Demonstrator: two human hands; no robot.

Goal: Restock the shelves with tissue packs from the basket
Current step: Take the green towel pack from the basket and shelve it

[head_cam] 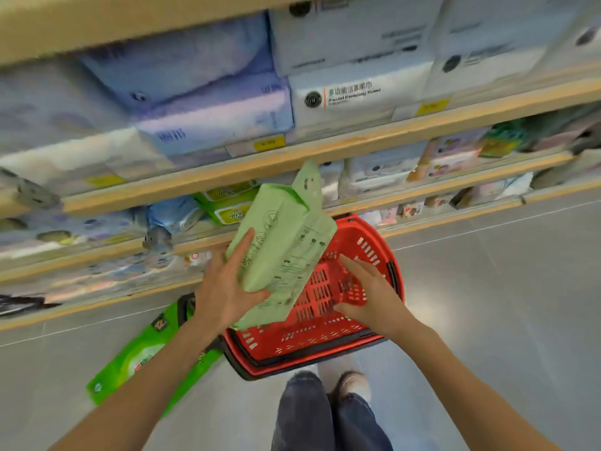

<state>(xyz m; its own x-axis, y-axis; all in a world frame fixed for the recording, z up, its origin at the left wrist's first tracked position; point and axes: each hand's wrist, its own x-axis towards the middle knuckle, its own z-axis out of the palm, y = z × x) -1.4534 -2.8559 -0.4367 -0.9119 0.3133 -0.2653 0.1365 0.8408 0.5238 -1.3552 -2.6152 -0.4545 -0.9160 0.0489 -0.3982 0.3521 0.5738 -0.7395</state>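
A pale green tissue pack (286,242) is held up over the red basket (374,242), tilted with its top end towards the shelves. My left hand (224,288) grips the pack's lower left side, thumb across its face. Over the basket's inside my right hand (367,294) hovers with fingers spread, holding nothing, just right of the pack. The basket stands on the floor in front of the shelves, and what shows of its inside holds no packs. Similar green packs (227,206) lie on a lower shelf behind the held pack.
Wooden-edged shelves (325,151) full of white and blue tissue boxes run across the top. A bright green pack (143,356) lies on the grey floor left of the basket. My legs and shoes (351,385) are right behind the basket.
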